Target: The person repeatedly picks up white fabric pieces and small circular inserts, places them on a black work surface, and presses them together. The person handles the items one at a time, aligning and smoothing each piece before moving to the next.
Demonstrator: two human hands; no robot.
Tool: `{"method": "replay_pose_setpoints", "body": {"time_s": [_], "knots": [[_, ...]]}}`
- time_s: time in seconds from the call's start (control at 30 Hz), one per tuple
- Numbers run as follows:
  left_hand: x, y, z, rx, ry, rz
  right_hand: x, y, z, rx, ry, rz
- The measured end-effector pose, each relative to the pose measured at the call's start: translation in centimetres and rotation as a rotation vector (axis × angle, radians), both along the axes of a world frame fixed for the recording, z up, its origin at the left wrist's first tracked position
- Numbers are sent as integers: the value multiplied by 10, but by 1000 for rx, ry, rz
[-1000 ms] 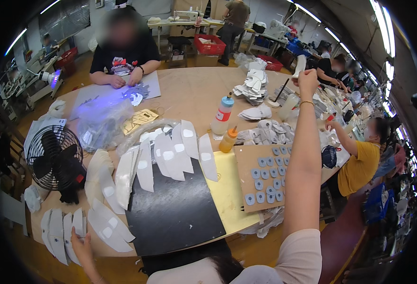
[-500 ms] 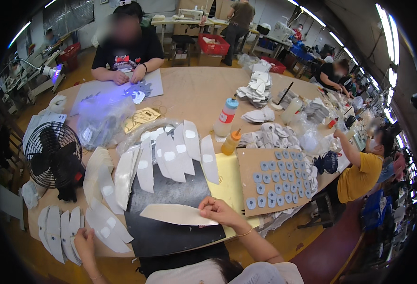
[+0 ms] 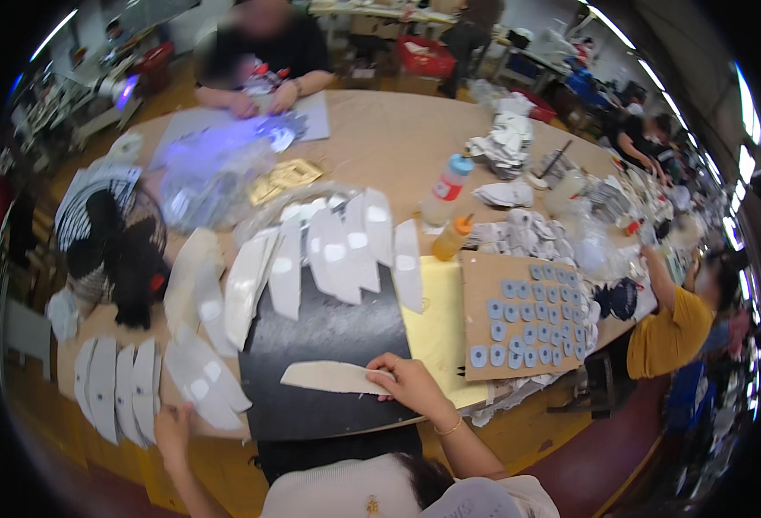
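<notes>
In my right hand (image 3: 405,385) I pinch one end of a long, curved beige panel (image 3: 324,377), held over the black mat (image 3: 311,413). Its free end points left. My left hand (image 3: 172,429) is near the table's front edge, fingers apart, with nothing seen between them. Just left of it lies a row of pale curved panels (image 3: 103,393) with small dark dots. Right above it rest pale panels with white patches (image 3: 199,380). Across the mat's far side several similar patched panels (image 3: 337,250) are fanned out.
A cardboard sheet (image 3: 475,345) bears rows of small blue-grey pieces. Beyond the yellow sheet (image 3: 437,345) stand an amber bottle (image 3: 452,238) and a white, blue-capped bottle (image 3: 447,192). A black fan (image 3: 109,250) stands left. A co-worker (image 3: 268,52) sits opposite; another in yellow (image 3: 669,332) works right.
The whole view has shifted, so the table appears higher and further right. My left hand has moved slightly right, off the dotted row. My right hand still grips the beige panel.
</notes>
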State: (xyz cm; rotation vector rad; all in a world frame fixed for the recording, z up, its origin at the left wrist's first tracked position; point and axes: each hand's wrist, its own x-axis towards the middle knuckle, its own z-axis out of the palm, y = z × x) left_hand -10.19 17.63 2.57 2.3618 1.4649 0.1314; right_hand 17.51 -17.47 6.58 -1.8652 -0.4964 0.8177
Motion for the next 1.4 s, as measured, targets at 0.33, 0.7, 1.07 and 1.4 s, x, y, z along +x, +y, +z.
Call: {"method": "replay_pose_setpoints", "body": {"time_s": [0.33,0.7,1.07,1.4], "knots": [[5,-12,21,100,18,79,-10,-3,-25,20,36,-182],[65,7,-41,288,-312,113,-2,-6,-35,106,51,-166],[52,20,-24,-436,-963,92,-5,-11,-33,176,107,-240],[130,-48,95,-932,-589,-648,-14,-47,30,50,-191,-62]]}}
